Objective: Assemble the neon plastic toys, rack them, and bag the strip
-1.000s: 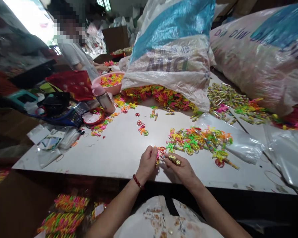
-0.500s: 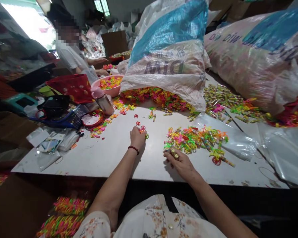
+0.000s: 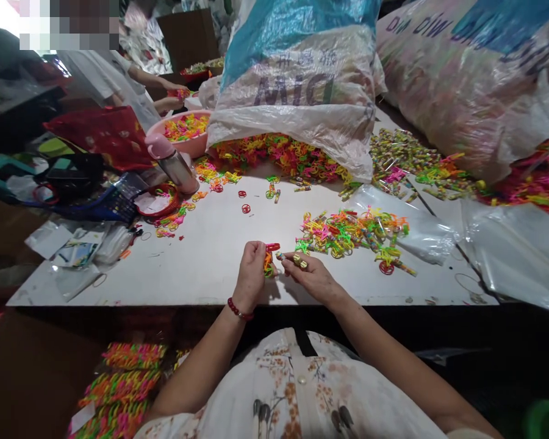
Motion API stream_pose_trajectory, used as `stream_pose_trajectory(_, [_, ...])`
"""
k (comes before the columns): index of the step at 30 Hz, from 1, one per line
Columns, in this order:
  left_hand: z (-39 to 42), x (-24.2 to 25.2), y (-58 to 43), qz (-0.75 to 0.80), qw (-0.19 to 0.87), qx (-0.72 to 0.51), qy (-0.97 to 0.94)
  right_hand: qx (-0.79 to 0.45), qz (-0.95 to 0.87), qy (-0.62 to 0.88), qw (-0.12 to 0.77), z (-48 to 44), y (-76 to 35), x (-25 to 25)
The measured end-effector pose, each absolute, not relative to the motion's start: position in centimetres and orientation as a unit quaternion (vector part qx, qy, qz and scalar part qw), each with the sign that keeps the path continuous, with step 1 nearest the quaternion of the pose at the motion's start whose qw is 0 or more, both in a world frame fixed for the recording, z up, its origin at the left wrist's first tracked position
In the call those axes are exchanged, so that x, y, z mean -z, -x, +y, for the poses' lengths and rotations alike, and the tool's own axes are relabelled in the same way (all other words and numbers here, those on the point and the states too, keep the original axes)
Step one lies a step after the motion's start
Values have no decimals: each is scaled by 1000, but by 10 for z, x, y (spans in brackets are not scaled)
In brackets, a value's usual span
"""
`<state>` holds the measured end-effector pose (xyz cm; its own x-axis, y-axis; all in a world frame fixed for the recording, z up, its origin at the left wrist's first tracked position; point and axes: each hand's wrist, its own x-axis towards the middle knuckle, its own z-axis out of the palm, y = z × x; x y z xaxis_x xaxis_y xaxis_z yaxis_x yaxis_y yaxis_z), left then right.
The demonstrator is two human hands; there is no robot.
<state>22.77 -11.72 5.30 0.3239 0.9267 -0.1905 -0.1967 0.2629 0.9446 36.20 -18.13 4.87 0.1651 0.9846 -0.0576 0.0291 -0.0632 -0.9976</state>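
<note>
My left hand (image 3: 249,274), with a red bead bracelet at the wrist, is closed around a small plastic toy (image 3: 268,262) with orange, red and green parts. Close beside it, my right hand (image 3: 316,280) grips several small patterned tubes (image 3: 300,261) with shiny round ends. One tube (image 3: 280,256) sticks out from its fingertips toward the toy; whether the two touch I cannot tell. Two red plastic wheels (image 3: 246,208) lie on the white table beyond my hands. To the right is a pile of colourful plastic toys (image 3: 348,231), some with tubes in them.
A large woven sack (image 3: 297,79) spills plastic pieces at the back, beside another full sack (image 3: 466,79). A pink bottle (image 3: 176,167), a pink basin (image 3: 196,145) and a blue basket (image 3: 114,204) stand left. Clear plastic bags (image 3: 521,250) lie right. A co-worker (image 3: 100,79) stands back left.
My left hand has drawn back toward me with the plastic toy taken from the table. My right hand has moved left, and both hands are now close together. The view has tilted down.
</note>
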Motion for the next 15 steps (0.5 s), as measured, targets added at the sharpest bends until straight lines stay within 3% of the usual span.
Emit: stream_pose_trajectory(15, [-130,-54,-236,471,641,-346,-497,-307,-571,566,509,-192,-368,-47])
